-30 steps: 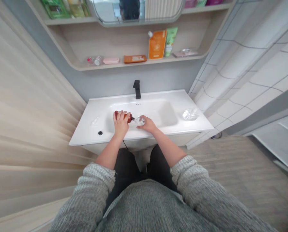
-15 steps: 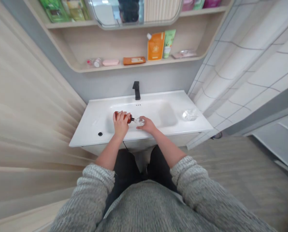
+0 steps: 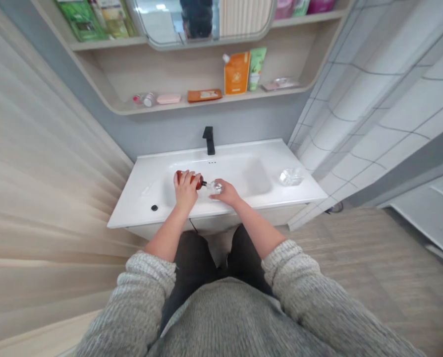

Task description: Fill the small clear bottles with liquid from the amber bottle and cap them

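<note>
Over the white sink basin, my left hand is wrapped round a reddish-brown bottle tipped on its side, its dark neck pointing right. My right hand closes round a small clear bottle. The neck of the brown bottle meets the mouth of the clear one. Whether liquid is flowing between them is too small to tell. On the counter at left lies a small round black cap.
A black faucet stands behind the basin. Clear plastic containers lie on the right of the counter. Above, a shelf holds an orange pouch, a green tube and a pink soap bar. A curtain hangs at left.
The camera view has shifted slightly. Both hands and the two bottles keep practically the same positions.
</note>
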A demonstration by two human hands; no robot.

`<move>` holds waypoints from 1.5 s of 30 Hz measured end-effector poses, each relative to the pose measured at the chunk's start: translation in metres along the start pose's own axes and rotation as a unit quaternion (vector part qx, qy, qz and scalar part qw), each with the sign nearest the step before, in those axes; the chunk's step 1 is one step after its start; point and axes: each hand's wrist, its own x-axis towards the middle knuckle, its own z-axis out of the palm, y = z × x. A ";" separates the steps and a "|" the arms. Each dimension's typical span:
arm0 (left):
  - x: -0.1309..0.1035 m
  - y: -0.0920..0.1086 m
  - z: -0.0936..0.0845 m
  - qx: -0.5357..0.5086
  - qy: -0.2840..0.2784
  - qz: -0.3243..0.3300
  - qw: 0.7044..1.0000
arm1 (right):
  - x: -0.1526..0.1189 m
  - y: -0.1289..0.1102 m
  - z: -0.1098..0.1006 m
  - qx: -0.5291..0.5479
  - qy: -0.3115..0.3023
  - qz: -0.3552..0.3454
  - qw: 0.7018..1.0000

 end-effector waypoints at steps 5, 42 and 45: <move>0.002 0.001 -0.003 -0.003 -0.001 0.004 1.000 | 0.000 0.001 0.001 0.004 0.004 -0.005 1.000; 0.011 0.004 -0.011 0.000 -0.004 0.028 1.000 | 0.000 0.004 0.001 0.025 0.026 -0.012 0.999; 0.012 0.003 -0.011 -0.007 -0.007 0.025 1.000 | -0.001 0.002 0.001 0.030 0.025 -0.009 0.999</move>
